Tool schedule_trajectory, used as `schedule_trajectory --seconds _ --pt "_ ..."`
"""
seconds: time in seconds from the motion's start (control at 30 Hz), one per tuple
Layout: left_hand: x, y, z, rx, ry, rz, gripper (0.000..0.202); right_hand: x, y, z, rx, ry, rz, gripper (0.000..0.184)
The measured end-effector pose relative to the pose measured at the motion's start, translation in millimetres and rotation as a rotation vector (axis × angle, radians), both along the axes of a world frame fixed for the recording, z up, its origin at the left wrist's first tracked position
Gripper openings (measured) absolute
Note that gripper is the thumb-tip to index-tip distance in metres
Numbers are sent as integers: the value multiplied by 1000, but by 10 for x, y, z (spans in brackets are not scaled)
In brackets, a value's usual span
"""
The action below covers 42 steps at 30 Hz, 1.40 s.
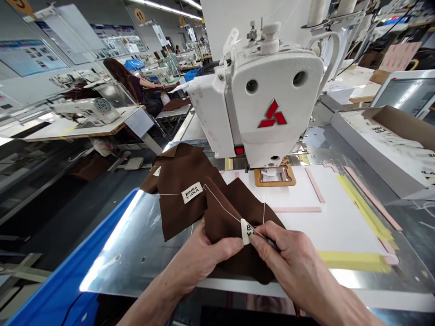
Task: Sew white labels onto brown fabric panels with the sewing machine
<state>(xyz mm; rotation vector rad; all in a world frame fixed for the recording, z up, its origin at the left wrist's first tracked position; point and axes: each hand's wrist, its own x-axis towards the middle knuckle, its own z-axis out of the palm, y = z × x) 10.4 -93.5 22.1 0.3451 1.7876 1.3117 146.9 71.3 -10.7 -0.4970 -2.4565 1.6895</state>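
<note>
My left hand grips a brown fabric piece, its thumb beside a white "BIMBA Y LOLA" label on it. Fingers closed, my right hand holds a thin pointed metal tool against that label; its handle is mostly hidden, so I cannot tell tweezers from snips. A white thread runs from this label to a second fabric piece, which carries another white label. More brown fabric with a partly seen label lies behind on the left.
A white sewing machine stands ahead, its orange-brown clamp frame over a white template with pink and yellow strips. At right is a box of labels. A blue sheet hangs at left; a co-worker sits further back.
</note>
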Motion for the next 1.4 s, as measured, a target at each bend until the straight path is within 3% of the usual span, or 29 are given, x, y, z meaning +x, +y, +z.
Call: schedule_trajectory --seconds 0.1,0.23,0.4,0.5,0.7,1.0,1.2,1.4 --pt "7 13 -16 28 -1 15 43 2 -7 -8 5 0 -1 28" --pt "-19 -21 -78 32 -44 40 32 2 -22 -29 7 -4 2 28" --pt "-28 -50 -110 73 -71 56 30 28 -58 -64 96 60 -79 10" --pt "-5 -28 -79 60 -49 67 31 42 -82 -59 148 112 -15 9" --pt "-3 -7 18 53 11 -63 35 34 -85 -96 289 221 40 7" --pt "15 41 128 12 94 -162 16 30 -15 -97 514 327 133 18" --pt "24 77 207 -56 167 -235 27 40 20 -45 540 295 198 20" --pt "26 105 211 -113 211 -265 15 75 42 6 312 177 207 17"
